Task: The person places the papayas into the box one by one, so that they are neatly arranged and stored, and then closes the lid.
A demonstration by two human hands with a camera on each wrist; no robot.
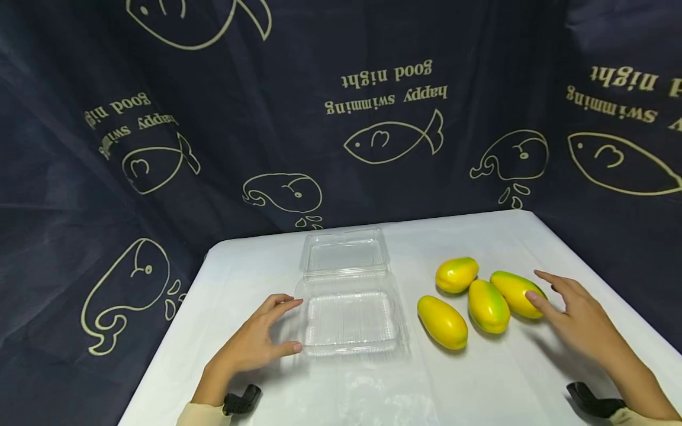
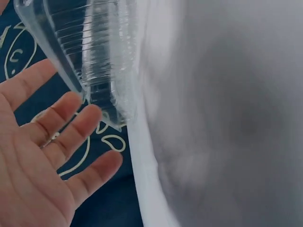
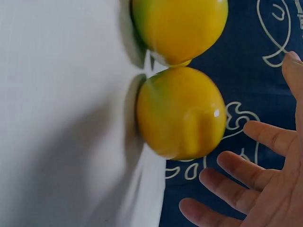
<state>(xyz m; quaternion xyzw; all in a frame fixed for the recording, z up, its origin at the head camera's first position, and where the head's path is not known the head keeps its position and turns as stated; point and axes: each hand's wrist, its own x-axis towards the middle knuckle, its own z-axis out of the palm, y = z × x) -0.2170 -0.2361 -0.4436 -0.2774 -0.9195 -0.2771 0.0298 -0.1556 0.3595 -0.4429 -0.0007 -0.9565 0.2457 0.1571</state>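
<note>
A clear plastic clamshell box (image 1: 351, 322) lies with its lid (image 1: 346, 251) folded back on the table's middle. At its left side is my left hand (image 1: 261, 337), thumb and fingers spread apart and nothing held; the left wrist view shows the fingertips (image 2: 90, 116) close by the box's ribbed plastic (image 2: 102, 56). To the right of the box, several glossy yellow mangoes with green patches sit grouped together. My right hand (image 1: 581, 319) is beside the rightmost mango (image 1: 517, 294), its thumb overlapping that fruit in the head view. In the right wrist view its loose fingers hold nothing near a mango (image 3: 182, 113).
A white cloth covers the table (image 1: 351, 393). Behind and around it hangs a dark blue curtain (image 1: 389, 189) printed with fish, whales and upside-down lettering. The other mangoes are at the front left (image 1: 442, 322), the middle (image 1: 488, 306) and the back (image 1: 456, 274) of the group.
</note>
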